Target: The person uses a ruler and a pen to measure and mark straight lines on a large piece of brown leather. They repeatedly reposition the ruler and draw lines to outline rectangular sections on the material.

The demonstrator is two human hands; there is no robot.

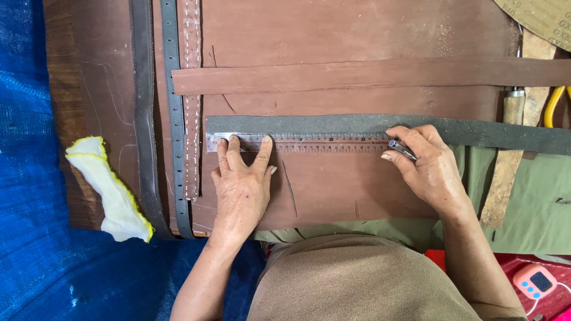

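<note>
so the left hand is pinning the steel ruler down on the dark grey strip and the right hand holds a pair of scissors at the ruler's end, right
Not quite. The head view shows the right hand holding a slim silver pen-like tool, not scissors, at the ruler's end. The rest stands: the left hand presses its fingers on the steel ruler, which lies along the dark grey strip.

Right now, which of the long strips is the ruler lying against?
The dark grey gritty strip running sideways; the metal ruler lies along its lower edge. The reddish-brown leather strip sits higher up, apart, and the other dark strips run up-and-down at the left.
</note>
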